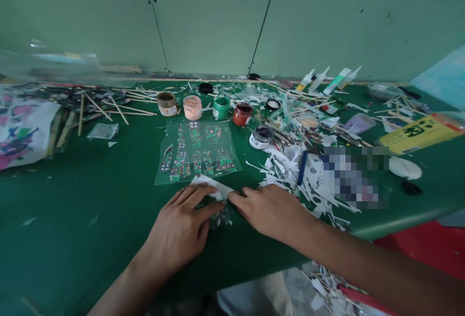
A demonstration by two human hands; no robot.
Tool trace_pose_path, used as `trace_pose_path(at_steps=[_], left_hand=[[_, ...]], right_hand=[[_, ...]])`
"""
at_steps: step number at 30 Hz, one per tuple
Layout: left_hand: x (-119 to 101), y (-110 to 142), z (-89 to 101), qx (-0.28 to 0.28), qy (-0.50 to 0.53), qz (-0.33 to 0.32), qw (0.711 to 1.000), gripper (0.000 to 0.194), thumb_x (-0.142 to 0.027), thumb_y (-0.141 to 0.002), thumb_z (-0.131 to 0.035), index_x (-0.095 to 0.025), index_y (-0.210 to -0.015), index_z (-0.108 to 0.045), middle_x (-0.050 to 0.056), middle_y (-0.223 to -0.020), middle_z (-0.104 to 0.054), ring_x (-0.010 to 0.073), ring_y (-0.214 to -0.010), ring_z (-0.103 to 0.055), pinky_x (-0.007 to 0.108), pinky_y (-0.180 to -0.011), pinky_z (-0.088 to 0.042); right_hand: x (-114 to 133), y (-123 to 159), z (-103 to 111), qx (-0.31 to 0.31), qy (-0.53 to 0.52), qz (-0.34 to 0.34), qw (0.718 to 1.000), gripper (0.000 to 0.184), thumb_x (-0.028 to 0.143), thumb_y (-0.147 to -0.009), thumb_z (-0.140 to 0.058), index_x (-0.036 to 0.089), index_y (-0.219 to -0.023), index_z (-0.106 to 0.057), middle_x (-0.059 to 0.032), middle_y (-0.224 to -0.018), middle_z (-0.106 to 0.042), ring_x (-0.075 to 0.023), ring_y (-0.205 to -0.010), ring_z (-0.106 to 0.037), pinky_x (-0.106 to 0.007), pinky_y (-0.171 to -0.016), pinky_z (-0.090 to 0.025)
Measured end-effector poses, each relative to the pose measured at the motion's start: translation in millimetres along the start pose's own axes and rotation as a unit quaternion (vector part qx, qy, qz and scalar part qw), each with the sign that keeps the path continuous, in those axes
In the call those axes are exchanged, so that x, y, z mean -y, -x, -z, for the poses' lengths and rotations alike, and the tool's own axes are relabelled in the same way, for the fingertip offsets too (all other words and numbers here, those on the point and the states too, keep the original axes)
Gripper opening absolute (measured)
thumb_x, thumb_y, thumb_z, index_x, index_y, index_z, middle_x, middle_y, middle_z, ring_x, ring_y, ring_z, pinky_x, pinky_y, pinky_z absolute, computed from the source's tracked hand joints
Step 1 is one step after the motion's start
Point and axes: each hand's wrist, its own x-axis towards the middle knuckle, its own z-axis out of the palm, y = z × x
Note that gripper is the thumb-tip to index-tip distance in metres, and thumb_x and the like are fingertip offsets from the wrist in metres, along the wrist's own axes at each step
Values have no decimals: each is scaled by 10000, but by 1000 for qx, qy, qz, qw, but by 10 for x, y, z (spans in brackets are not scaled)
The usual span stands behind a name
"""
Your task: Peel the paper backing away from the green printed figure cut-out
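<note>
Just below the plastic sheet, a white paper piece (212, 182) is held between both hands. My left hand (181, 221) rests at its left part, with finger and thumb bent in on it. My right hand (271, 209) pinches the paper's right corner between thumb and index finger. Beneath my left thumb lies a small dark patterned piece (220, 219), partly covered by the fingers. A clear plastic sheet (232, 154) in front of the hands bears several patterned cut pieces in green, white and dark tones.
Behind the sheet stand open paint jars: brown (166, 104), peach (192, 108), green (221, 108), red (242, 114). A dark jar (261, 137) is nearer. White paper scraps (283, 171) heap at right, beside a yellow bottle (417, 134). Thin wooden sticks (118, 110) lie left.
</note>
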Motion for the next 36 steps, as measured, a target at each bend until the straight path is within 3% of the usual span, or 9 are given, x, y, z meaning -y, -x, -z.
trace_pose_path(at_steps=[10,13,18,21,24,28,36], left_hand=[[6,27,-4,-10,4,4,1000,460,-34,-763,-425,-253,-1043,-716,62,-1200,-647,266,-1144,-588,485,-952,-529],[11,23,-9,-18,4,0,1000,461,-32,-765,-423,-247,-1049,-716,64,-1199,-651,268,-1142,-594,490,-958,-528],[22,28,-34,-25,9,-3,1000,476,-13,-766,-419,-255,-1049,-715,26,-1222,-661,250,-1190,-575,497,-1044,-464],[31,22,-30,-13,-2,-3,1000,493,-2,-775,-403,-261,-1061,-709,5,-1235,-663,257,-1227,-551,531,-1062,-433],[42,-1,2,-1,-20,-13,1000,529,24,-757,-386,-293,-1011,-725,-6,-1234,-664,278,-1162,-594,531,-918,-527],[52,-28,38,-3,-37,-11,999,564,39,-742,-375,-337,-956,-738,-5,-1177,-690,267,-1002,-662,440,-693,-578],[76,-10,-31,-8,7,-27,1000,431,-59,-832,-409,-281,-1029,-721,-21,-1242,-660,236,-1182,-597,488,-1003,-504]], right_hand=[[33,45,34,10,2,-33,999,209,134,-860,-464,181,-977,-631,-24,-613,-610,-110,-433,-457,-302,-475,-146],[25,63,30,-33,-12,-44,998,215,205,-909,-421,186,-945,-632,-16,-607,-610,-110,-437,-469,-303,-473,-132],[34,150,-96,-105,-26,-35,993,314,260,-947,-374,228,-1163,-600,-4,-665,-641,-99,-454,-468,-311,-479,-141],[17,182,-123,-114,-59,-43,991,291,273,-945,-369,210,-1078,-620,-1,-665,-648,-98,-467,-475,-308,-477,-160],[-31,148,-63,-96,-106,-54,988,247,257,-929,-362,184,-950,-597,8,-648,-637,-95,-461,-465,-297,-466,-173],[-108,27,13,-53,-101,-20,993,241,283,-939,-369,192,-939,-592,8,-631,-618,-92,-449,-418,-299,-477,-143],[-151,-78,-3,-24,-61,40,997,271,291,-947,-398,216,-982,-656,-11,-648,-611,-93,-484,-390,-319,-515,-123]])
